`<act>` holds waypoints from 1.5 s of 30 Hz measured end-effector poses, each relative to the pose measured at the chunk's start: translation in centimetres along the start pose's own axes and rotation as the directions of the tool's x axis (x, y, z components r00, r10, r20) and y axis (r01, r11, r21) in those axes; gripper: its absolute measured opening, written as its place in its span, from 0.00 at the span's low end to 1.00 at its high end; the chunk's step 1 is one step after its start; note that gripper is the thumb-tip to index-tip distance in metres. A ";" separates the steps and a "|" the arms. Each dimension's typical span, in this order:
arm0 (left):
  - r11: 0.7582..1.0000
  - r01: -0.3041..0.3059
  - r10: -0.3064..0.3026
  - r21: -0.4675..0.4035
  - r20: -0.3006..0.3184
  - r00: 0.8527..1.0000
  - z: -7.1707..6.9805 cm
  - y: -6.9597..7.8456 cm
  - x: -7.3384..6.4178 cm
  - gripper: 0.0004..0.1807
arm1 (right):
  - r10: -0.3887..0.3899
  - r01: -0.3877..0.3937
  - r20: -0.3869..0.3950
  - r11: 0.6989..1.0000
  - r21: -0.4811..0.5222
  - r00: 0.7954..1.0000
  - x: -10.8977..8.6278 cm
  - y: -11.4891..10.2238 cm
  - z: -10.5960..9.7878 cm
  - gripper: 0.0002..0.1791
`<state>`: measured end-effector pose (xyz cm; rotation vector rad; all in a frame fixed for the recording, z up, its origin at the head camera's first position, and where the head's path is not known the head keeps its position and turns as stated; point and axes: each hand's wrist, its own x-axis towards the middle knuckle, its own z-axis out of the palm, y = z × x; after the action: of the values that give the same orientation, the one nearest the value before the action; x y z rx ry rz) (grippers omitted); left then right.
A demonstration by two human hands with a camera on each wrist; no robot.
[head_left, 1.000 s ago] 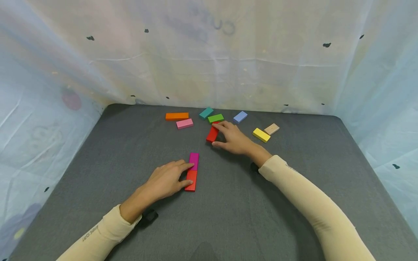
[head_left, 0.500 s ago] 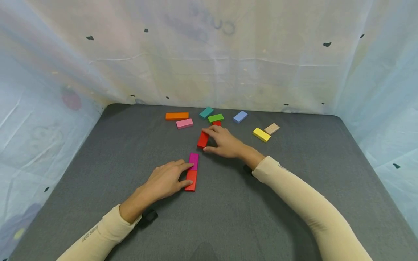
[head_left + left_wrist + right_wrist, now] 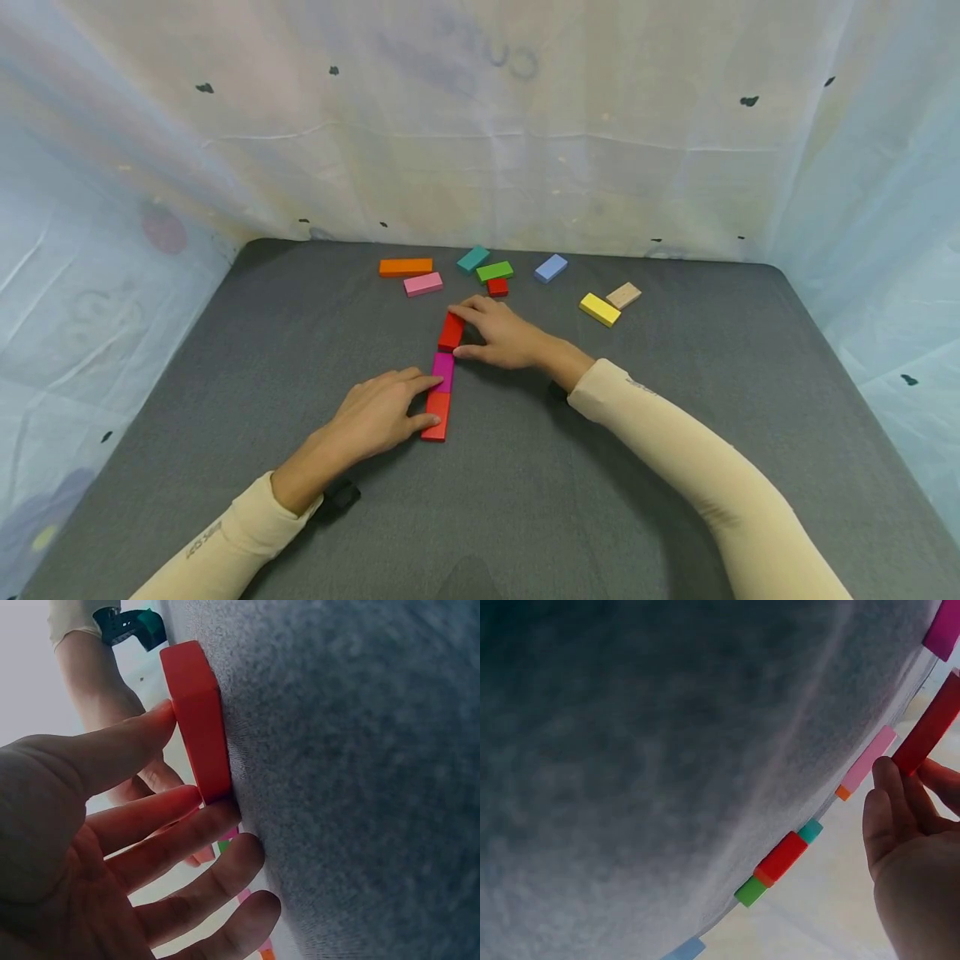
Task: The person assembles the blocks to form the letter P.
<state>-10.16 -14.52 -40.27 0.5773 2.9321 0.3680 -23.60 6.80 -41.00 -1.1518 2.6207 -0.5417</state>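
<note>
In the head view, a magenta block (image 3: 443, 372) and an orange-red block (image 3: 436, 417) lie end to end in a line on the dark table. My left hand (image 3: 384, 408) rests at their left side, its fingertips on the magenta one and its thumb on the orange-red one. The left wrist view shows those fingers extended along the red side (image 3: 202, 735). My right hand (image 3: 504, 335) pinches a red block (image 3: 451, 332) between thumb and fingers, just beyond the magenta block's far end. In the right wrist view this red block (image 3: 928, 727) is raised off the cloth.
Toward the back lie a smaller-looking red block (image 3: 497, 287), a green block (image 3: 495, 272), a teal block (image 3: 473, 259), an orange block (image 3: 406, 267) and a pink block (image 3: 423, 284). Rightward are blue (image 3: 551, 267), yellow (image 3: 600, 310) and plain wood (image 3: 624, 295) blocks. Pale curtains (image 3: 480, 167) surround the table.
My right hand has carried a red block leftward and nearer, from beside the green block to the magenta block's far end. Another red block behind it has come into view. My left hand stays put.
</note>
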 end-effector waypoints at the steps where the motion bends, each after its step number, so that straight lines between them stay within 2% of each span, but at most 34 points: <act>1: 1.000 -0.001 0.001 0.002 -0.001 1.000 0.0 0.0 0.0 0.33 | -0.001 0.001 0.004 1.000 0.001 1.000 0.0 -0.1 0.0 0.42; 20: 0.999 -0.035 0.036 0.013 -0.061 0.998 0.1 -0.3 -0.2 0.31 | -0.010 0.012 0.040 0.999 -0.034 0.999 0.7 -0.2 0.4 0.41; 27: 0.999 -0.032 0.033 0.017 -0.056 0.998 0.1 -0.3 -0.3 0.31 | 0.017 -0.017 0.072 1.000 -0.007 0.997 0.7 -0.4 0.5 0.38; 34: 0.999 -0.034 0.034 0.013 -0.054 0.998 0.0 -0.3 -0.3 0.31 | -0.001 0.002 0.052 1.000 -0.026 0.999 0.8 -0.4 0.6 0.35; 45: 1.000 -0.025 0.026 0.007 -0.047 0.999 0.0 -0.3 -0.3 0.32 | 0.016 -0.014 0.052 0.999 -0.038 0.998 0.8 -0.5 0.6 0.34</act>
<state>-10.02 -14.94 -40.32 0.6158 2.9747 0.3805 -23.57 5.69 -41.39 -1.1403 2.6034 -0.4541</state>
